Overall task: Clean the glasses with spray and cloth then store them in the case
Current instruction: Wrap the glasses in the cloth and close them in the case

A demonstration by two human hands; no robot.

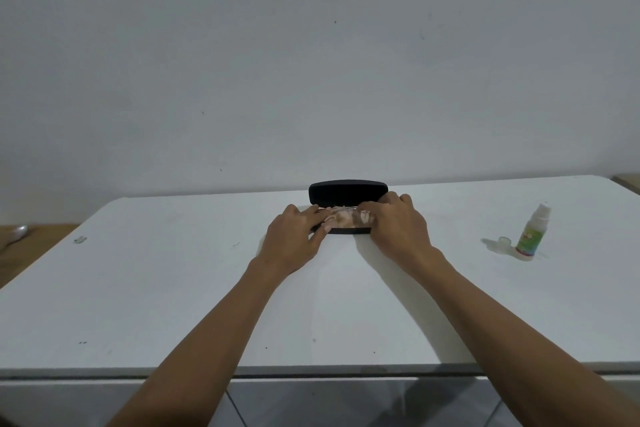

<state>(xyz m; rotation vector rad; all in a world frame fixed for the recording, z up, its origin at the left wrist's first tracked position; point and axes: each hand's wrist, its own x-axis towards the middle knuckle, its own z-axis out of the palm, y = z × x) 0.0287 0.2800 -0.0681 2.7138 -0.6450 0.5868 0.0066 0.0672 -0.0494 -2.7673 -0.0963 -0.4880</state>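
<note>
A black glasses case (347,191) stands open at the far middle of the white table (173,288), its lid upright. Inside its lower half lies something pale and patterned, which looks like the cloth (341,217) over the glasses; the glasses themselves are too blurred to make out. My left hand (294,236) rests at the case's left end, fingers on its contents. My right hand (398,225) covers the case's right end, fingers curled over the edge. The spray bottle (531,234) stands uncapped at the right, apart from both hands.
A small clear cap (502,243) lies just left of the spray bottle. A wall rises right behind the table. A tiny object (80,239) sits near the table's left edge. Wooden surfaces (27,246) show beyond the left and far right corners.
</note>
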